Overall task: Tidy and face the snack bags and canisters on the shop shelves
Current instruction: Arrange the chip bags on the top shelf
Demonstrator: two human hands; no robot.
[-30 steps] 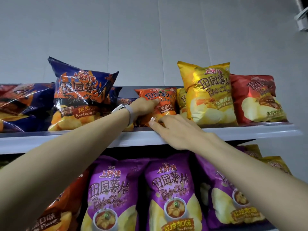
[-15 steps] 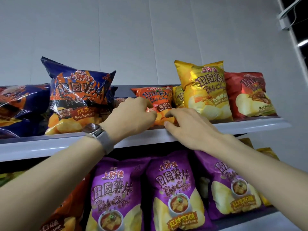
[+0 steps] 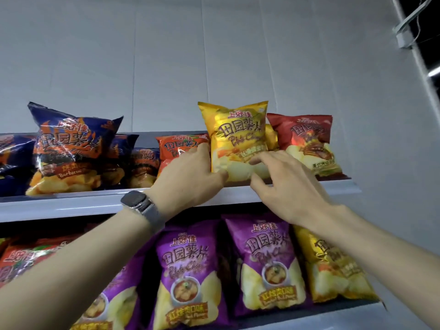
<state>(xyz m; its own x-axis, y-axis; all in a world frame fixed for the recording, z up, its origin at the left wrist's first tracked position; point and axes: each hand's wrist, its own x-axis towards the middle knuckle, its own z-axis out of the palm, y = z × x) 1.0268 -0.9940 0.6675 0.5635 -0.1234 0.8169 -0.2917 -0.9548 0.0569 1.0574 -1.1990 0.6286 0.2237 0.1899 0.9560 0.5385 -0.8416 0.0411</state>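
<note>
- Left hand [image 3: 190, 177] sits on the top shelf [image 3: 71, 206] front edge, wrist up over the lip. Fingers loosely curled, thumb pressed on the lower left corner of the yellow bag [image 3: 235, 139], fingertips on its left side. Partial pinch at most; can't tell if anything is really gripped.
- Left fingers also overlap the right edge of the orange bag [image 3: 178, 148], which sits further back on the shelf, just left of the yellow one.
- Watch [image 3: 139, 204] with mesh band on the left wrist.
- Right hand [image 3: 290, 186] is spread, fingers apart, index tip touching the lower right front of the yellow bag. Thumb below, near the shelf edge. Holds nothing.
- Yellow bag stands upright near the shelf front edge, right of centre, face forward, between the two hands.
- Red bag [image 3: 307, 141] stands just right of it, touching or nearly so, toward the right end of the shelf.
- Blue bag [image 3: 69, 148] stands left of centre, tilted a bit, more blue bags behind and to its left.
- Lower shelf [image 3: 333, 317]: two purple bags [image 3: 188, 270] in the middle, a gold bag [image 3: 333, 270] at the right end, red-orange bags [image 3: 21, 260] at the left, partly hidden by the left forearm.
</note>
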